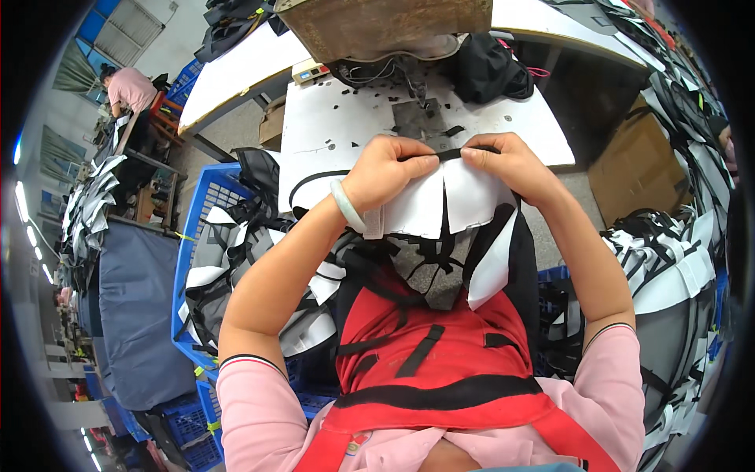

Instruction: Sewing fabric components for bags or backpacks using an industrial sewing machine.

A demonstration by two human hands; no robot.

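Note:
Both hands hold a white fabric piece (413, 206) with a black bound edge, at the near edge of the white sewing table (318, 110). My left hand (387, 171) pinches the black edge between thumb and fingers. A short way to the right, my right hand (507, 164) grips the same edge, its thumb on top. The piece hangs toward me, with a dark slit between its white panels. Just beyond my hands is a sewing machine (385, 27), its needle area over a metal plate (417, 119). Dark scraps lie scattered around the plate.
A blue crate (197, 236) full of grey, black and white pieces stands left. More pieces (668, 275) are heaped right, near a cardboard box (641, 169). A black cloth bundle (489, 69) lies beside the machine. Another person (132, 90) sits at the far left.

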